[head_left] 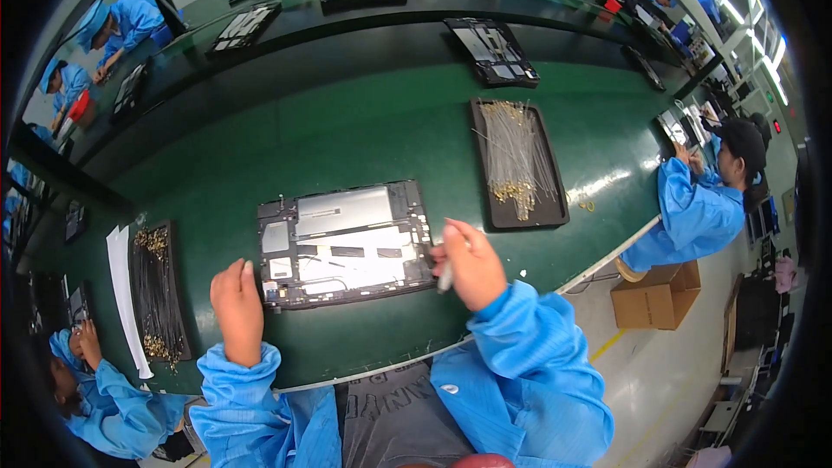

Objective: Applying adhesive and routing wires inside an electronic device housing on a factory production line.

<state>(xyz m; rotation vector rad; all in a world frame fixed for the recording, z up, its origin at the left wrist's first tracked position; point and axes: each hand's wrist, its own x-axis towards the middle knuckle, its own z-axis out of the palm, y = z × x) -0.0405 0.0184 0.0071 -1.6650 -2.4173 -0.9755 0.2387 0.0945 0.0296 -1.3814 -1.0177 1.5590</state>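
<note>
Your two hands at an opened tablet-like device

Head view: The opened device [351, 212], flat and full of silver and black parts, lies before you on the green bench [347, 134]. Your right hand [470, 267], at its right edge, has fingers closed around a slim pale object [445, 277]. Your left hand [237, 305] is loosely curled just beside the left edge; whether it grips anything, you cannot tell. A tray of clear cables [518, 156] sits beyond, right; a tray of dark cables [158, 295] stands left.

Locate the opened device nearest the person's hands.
In the head view, the opened device lies just left of centre on the green bench, between the left hand and right hand.
</note>
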